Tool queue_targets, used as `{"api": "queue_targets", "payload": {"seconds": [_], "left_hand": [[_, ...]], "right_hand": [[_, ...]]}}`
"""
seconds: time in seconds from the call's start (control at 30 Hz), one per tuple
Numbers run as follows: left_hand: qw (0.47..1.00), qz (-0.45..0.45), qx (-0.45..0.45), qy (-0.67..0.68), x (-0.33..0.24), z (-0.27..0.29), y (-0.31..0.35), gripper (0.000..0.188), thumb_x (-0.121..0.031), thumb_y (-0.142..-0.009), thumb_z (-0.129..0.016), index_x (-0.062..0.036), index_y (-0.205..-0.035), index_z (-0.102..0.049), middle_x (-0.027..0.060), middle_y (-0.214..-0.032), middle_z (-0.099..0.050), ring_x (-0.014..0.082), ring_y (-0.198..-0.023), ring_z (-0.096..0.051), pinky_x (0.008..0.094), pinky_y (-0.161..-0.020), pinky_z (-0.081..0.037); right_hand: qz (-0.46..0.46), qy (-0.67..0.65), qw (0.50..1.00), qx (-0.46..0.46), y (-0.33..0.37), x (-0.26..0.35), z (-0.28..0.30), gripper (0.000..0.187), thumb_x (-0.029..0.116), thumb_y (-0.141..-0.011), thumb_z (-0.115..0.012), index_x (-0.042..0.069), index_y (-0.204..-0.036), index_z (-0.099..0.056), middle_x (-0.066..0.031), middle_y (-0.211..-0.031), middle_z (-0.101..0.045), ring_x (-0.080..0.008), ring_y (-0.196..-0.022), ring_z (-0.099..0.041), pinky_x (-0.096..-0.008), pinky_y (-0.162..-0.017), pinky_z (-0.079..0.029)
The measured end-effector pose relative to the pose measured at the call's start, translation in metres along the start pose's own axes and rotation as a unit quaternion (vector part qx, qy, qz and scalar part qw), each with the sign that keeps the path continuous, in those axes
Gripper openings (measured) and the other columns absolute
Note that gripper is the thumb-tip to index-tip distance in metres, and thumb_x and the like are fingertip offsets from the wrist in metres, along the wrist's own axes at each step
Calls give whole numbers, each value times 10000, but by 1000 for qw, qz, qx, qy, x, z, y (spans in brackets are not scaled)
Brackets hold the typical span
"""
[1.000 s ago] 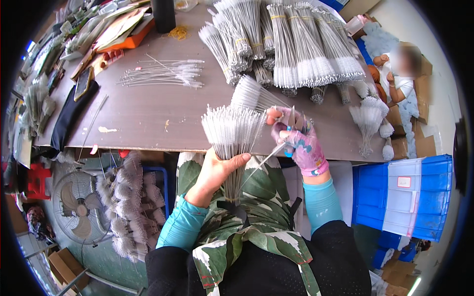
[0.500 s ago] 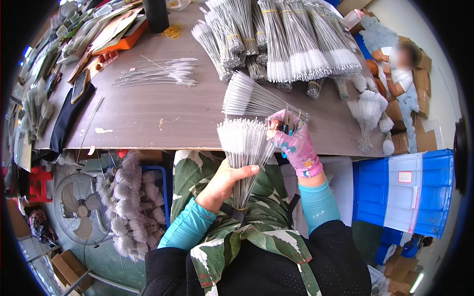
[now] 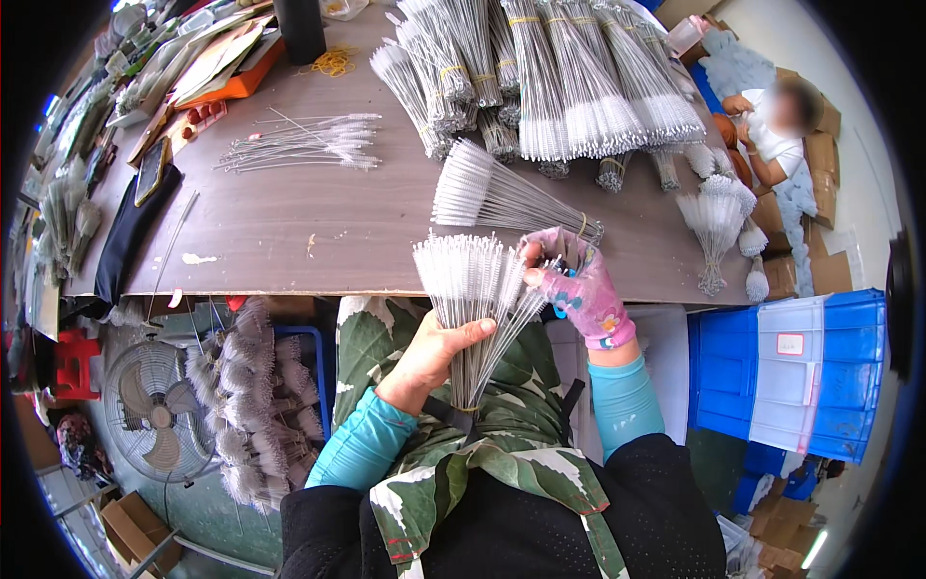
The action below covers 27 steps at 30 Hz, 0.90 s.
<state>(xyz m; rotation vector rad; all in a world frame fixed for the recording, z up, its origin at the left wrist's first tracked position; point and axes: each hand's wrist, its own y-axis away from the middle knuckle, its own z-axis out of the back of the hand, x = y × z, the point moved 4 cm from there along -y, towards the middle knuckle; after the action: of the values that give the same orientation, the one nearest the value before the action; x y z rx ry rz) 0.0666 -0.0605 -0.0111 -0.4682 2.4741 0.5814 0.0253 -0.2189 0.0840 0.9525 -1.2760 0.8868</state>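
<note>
My bare left hand (image 3: 434,352) is closed around a bundle of thin wire brushes (image 3: 473,280), white bristle heads up and wire ends down over my lap. A yellow band circles the lower wires. My right hand (image 3: 579,289), in a pink flowered glove with bare fingertips, is at the bundle's right side. Its thumb and forefinger are at a few brushes that lean away from the rest. In its palm is what looks like a pair of pliers (image 3: 575,255), mostly hidden, with a bit of blue handle below. Just beyond lies another banded brush bundle (image 3: 511,193).
Large stacks of banded brushes (image 3: 579,87) cover the table's far side. Loose brushes (image 3: 304,142) lie left, near a phone (image 3: 151,172) on dark cloth. A fan (image 3: 159,399) and hanging brush bundles (image 3: 241,405) are below left. Blue and white crates (image 3: 801,372) stand right; another person sits beyond.
The brushes at the bundle's right side have spread away from the rest, tilting right. My right hand has turned slightly, hiding more of the pliers. My left hand has barely shifted.
</note>
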Motion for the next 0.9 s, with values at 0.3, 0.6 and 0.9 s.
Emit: {"api": "queue_targets", "payload": {"seconds": [0.3,0.6,0.9], "left_hand": [[999,-9,5,-30,-3,-4,3,363,-34,-771,-707,11,-1106,-575,60,-979,-633,130,-852,-599,272,-779,-492],[1000,-7,4,-30,-3,-6,1,352,-22,-752,-714,13,-1079,-588,57,-965,-635,128,-849,-598,274,-772,-491],[1000,23,-12,-7,-2,-1,3,430,-78,-736,-725,-14,-1122,-546,48,-969,-614,147,-865,-588,285,-794,-484]], "right_hand": [[56,31,998,5,-2,-1,-2,161,10,-739,-662,52,-841,-546,-3,-894,-574,-84,-827,-520,-229,-744,-430],[37,-11,999,33,-3,-4,1,280,11,-732,-657,23,-1005,-595,-10,-912,-585,-98,-857,-540,-249,-771,-446],[-6,-108,991,80,0,-3,6,283,38,-741,-652,15,-1013,-578,-56,-913,-596,-141,-852,-580,-282,-769,-471]]}}
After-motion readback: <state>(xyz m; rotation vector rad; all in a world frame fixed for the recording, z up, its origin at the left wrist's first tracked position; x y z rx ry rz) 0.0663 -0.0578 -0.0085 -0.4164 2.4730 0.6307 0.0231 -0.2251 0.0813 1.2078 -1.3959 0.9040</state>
